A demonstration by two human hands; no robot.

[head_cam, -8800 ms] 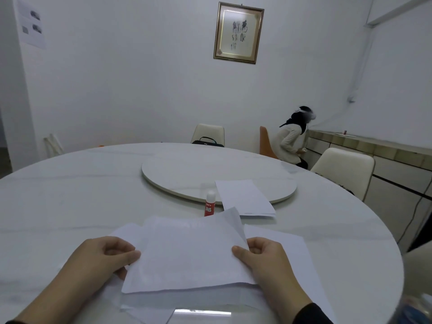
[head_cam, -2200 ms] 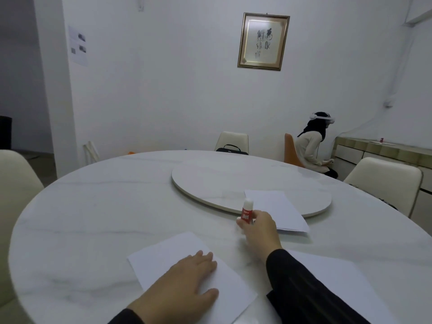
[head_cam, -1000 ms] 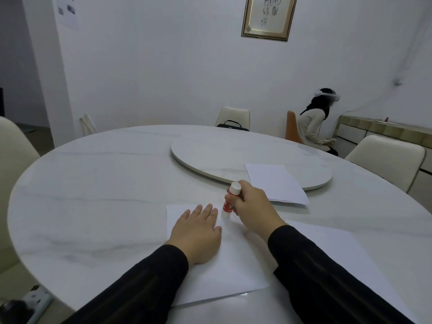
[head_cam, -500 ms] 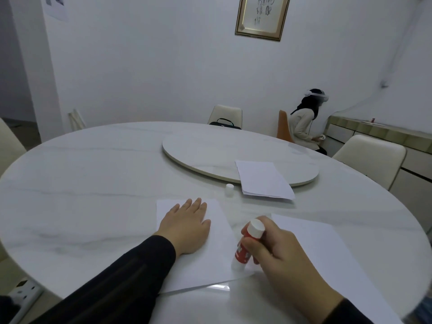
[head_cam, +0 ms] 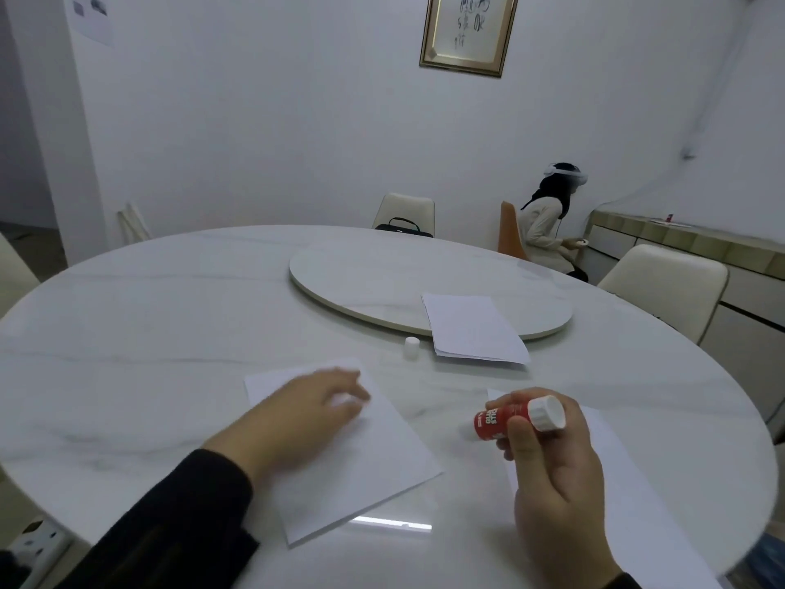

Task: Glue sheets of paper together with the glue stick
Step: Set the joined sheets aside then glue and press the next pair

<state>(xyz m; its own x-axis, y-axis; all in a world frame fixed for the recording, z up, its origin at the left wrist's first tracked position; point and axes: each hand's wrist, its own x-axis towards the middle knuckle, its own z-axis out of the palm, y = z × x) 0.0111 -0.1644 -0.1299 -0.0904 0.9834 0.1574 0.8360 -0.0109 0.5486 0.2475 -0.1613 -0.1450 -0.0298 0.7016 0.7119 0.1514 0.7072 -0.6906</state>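
Right hand [head_cam: 552, 474] with a grip on the glue stick [head_cam: 516, 417] — left hand [head_cam: 297, 418] flat on paper [head_cam: 374, 461]

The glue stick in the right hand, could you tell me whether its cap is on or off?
Off. The glue stick lies sideways in the right hand, and its white cap stands apart on the table.

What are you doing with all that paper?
Gluing sheets together. The right hand holds an uncapped red glue stick lifted off the table. Its small white cap stands near the turntable. The left hand, blurred, is over a sheet of paper. More sheets wait nearby.
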